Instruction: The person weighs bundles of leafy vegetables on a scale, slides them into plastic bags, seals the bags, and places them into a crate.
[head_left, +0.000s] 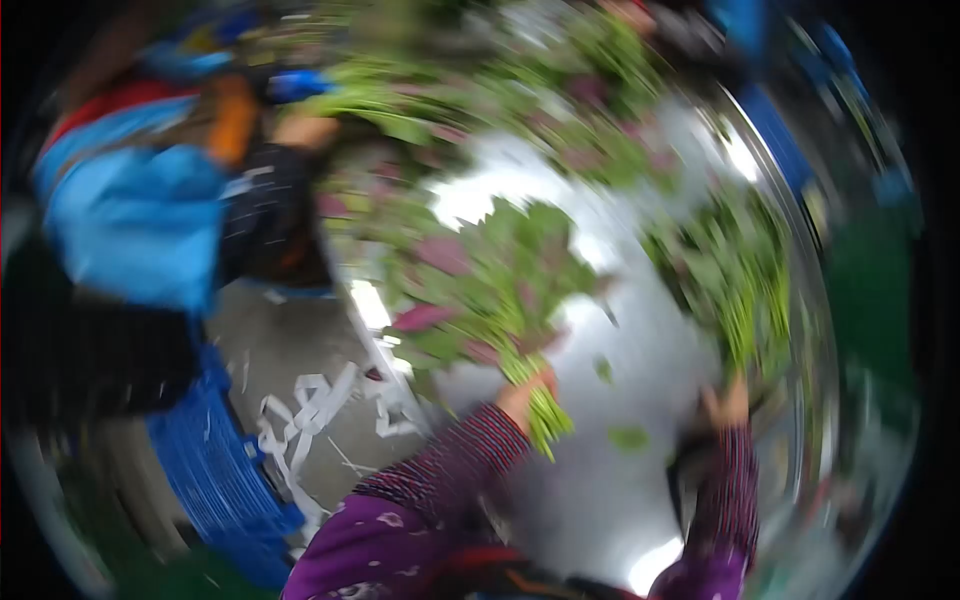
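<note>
My left hand (520,400) is closed around the stems of a bunch of leafy greens (495,290), its green and purple leaves fanned out away from me above the metal table (600,500). My right hand (728,405) is at the stem ends of a second bunch of greens (735,265), lying toward the table's right rim. Thumb and fingers of that hand look apart, though motion blurs them. Whether it touches the stems is unclear. A few loose leaves (628,438) lie on the metal between my hands.
More greens (590,110) are heaped across the far side. At the left, a person in a blue garment (140,220) has a hand (305,130) by some stems. White strips (310,410) litter the floor near a blue plastic crate (215,455). The table has a raised right rim (812,330).
</note>
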